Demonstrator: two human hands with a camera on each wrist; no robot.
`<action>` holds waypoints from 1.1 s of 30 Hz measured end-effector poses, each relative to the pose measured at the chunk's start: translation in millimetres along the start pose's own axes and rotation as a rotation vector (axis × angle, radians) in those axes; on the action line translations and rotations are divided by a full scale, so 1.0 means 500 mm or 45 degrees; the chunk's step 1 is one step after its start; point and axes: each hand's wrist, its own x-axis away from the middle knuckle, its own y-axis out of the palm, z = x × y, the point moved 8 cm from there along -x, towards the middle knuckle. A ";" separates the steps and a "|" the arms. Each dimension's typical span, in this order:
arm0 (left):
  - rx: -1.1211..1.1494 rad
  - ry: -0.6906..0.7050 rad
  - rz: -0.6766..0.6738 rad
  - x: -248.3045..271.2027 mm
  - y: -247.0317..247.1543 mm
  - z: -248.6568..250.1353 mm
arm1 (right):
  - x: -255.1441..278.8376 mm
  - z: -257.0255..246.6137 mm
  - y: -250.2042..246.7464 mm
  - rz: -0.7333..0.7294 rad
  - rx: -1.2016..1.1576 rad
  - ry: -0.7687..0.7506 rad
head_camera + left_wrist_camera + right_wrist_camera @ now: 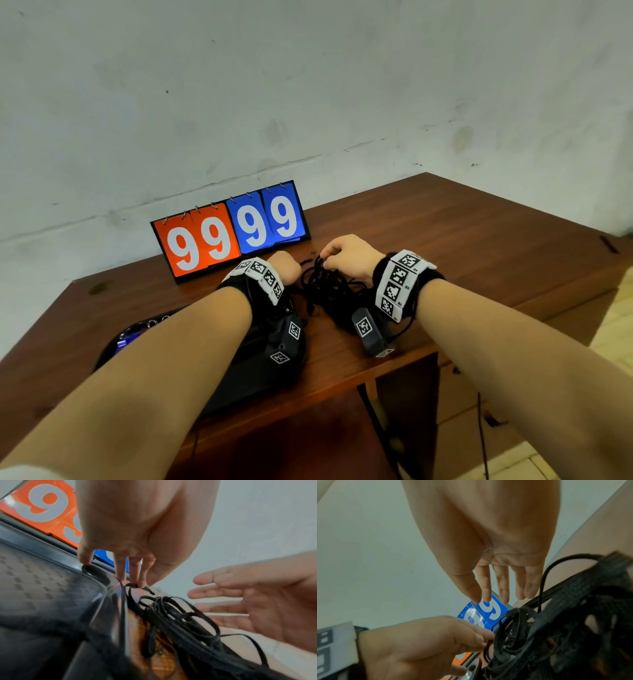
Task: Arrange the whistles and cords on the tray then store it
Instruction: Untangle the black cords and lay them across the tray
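A tangle of black cords (329, 291) lies on the wooden table between my hands. My left hand (286, 265) reaches down at the pile's left edge. In the left wrist view its fingertips (135, 581) touch a cord end, and the thumb rests on the rim of the black tray (42, 581). My right hand (342, 253) hovers over the far side of the cords (180, 615). The wrist views show its fingers (498, 588) straight and spread, holding nothing. The tray (102, 356) sits under my left forearm, with blue and metal whistles (125, 341) at its left end.
An orange and blue flip scoreboard (229, 233) reading 99 99 stands at the back of the table (462, 246), against the wall. Below the front edge of the tabletop is an open compartment (397, 421). Bare wood extends to the right of the cords.
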 end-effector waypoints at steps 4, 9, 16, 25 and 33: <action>0.471 -0.012 0.282 0.026 -0.050 0.000 | 0.007 0.000 -0.014 0.052 -0.032 0.015; 0.829 0.153 0.404 0.078 -0.092 0.027 | 0.011 0.003 -0.016 0.060 -0.294 0.140; 0.884 0.307 0.329 0.137 -0.114 0.069 | 0.028 -0.034 -0.013 0.106 -0.769 0.196; 0.987 0.276 0.451 0.181 -0.151 0.063 | 0.050 -0.106 -0.052 0.330 -0.339 -0.107; 0.974 0.348 0.506 0.219 -0.185 0.064 | 0.078 -0.182 -0.008 0.077 0.233 -0.299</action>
